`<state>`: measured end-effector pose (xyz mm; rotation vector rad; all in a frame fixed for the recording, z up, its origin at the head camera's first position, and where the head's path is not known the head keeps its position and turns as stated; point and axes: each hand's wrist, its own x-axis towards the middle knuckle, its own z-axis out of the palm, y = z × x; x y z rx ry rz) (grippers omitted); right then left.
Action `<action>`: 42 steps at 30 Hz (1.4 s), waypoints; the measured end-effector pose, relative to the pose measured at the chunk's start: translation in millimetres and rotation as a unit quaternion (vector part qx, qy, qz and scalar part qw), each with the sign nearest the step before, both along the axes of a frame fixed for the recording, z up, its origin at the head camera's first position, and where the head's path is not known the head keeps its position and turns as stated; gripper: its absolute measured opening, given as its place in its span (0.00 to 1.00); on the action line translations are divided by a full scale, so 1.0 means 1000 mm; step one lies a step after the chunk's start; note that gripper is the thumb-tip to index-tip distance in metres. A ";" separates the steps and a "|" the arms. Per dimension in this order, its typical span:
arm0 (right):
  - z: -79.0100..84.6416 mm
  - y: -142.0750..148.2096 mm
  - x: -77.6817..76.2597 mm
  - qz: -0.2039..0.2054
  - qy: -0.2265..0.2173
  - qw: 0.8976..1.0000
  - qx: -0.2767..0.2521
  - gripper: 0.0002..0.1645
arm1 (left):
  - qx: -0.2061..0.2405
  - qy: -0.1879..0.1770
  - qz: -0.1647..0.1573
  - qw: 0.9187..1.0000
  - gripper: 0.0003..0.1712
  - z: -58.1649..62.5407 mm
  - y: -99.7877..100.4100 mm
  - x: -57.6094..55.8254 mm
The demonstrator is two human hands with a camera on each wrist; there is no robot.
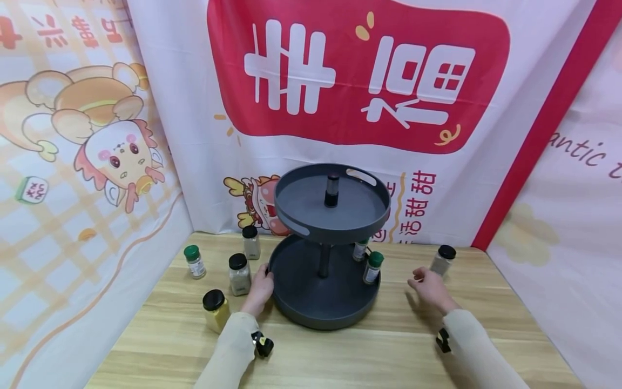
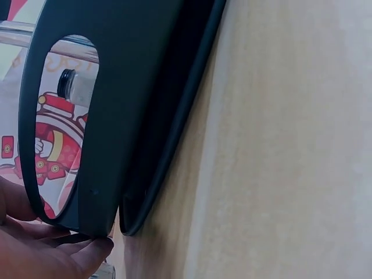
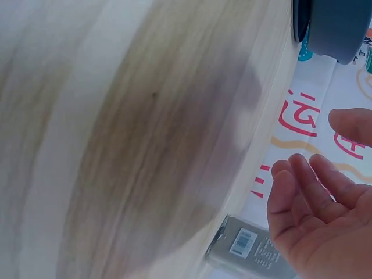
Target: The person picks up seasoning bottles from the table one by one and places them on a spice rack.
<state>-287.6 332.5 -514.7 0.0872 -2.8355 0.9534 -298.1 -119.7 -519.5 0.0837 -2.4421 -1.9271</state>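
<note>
A dark grey two-tier round tray (image 1: 324, 319) stands mid-table, its upper tier on a central post. My left hand (image 1: 261, 289) grips the lower tier's left rim; in the left wrist view, thumb and fingers (image 2: 96, 253) are at the rim beside an oval handle slot. Two green-capped spice bottles, one in front (image 1: 372, 268) and one behind (image 1: 360, 250), stand on the lower tier's right side. My right hand (image 1: 430, 287) hovers over the table, fingers loosely bent and holding nothing. Just beyond it is a black-capped spice jar (image 1: 443, 260), whose labelled side (image 3: 250, 247) shows in the right wrist view.
Left of the tray stand a green-capped bottle (image 1: 195, 263), a yellow-filled jar (image 1: 216, 310) and two black-capped jars, one nearer (image 1: 240, 276) and one farther back (image 1: 251, 244). Printed cloth (image 1: 184, 135) hangs behind and along both sides of the wooden table (image 1: 340, 362).
</note>
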 end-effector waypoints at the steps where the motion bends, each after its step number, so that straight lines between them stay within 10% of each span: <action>1: 0.000 0.001 0.001 0.000 0.002 1.000 0.001 0.20 | 0.004 -0.002 -0.003 1.000 0.24 0.000 0.000 0.001; 34: 0.008 0.052 0.018 -0.080 -0.041 0.995 0.034 0.21 | -0.030 0.027 -0.008 0.999 0.27 0.000 0.005 0.024; 42: 0.010 0.058 0.013 -0.110 -0.078 0.990 0.028 0.34 | -0.016 0.001 -0.020 1.000 0.32 0.004 0.005 0.027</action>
